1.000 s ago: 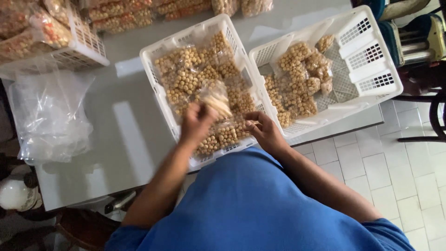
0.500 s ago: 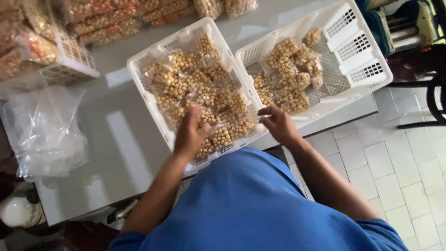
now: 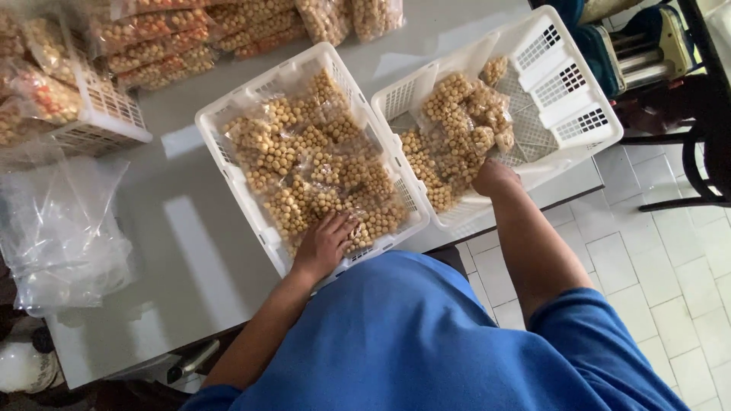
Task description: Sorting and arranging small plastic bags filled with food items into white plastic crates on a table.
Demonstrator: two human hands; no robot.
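Half a second on, the right hand (image 3: 493, 177) had crossed to the right crate (image 3: 567, 148), fingers closing on a bagged snack pack (image 3: 457, 137) just ahead of it; the left hand (image 3: 326, 242) lay flat, open, on packs in the left crate (image 3: 228, 164).

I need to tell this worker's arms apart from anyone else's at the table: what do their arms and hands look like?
Both arms are bare from the short sleeves of a plain blue shirt downward. The left hand and right hand wear no gloves; no watch, ring or bracelet shows. The right hand's fingers are hidden from view.
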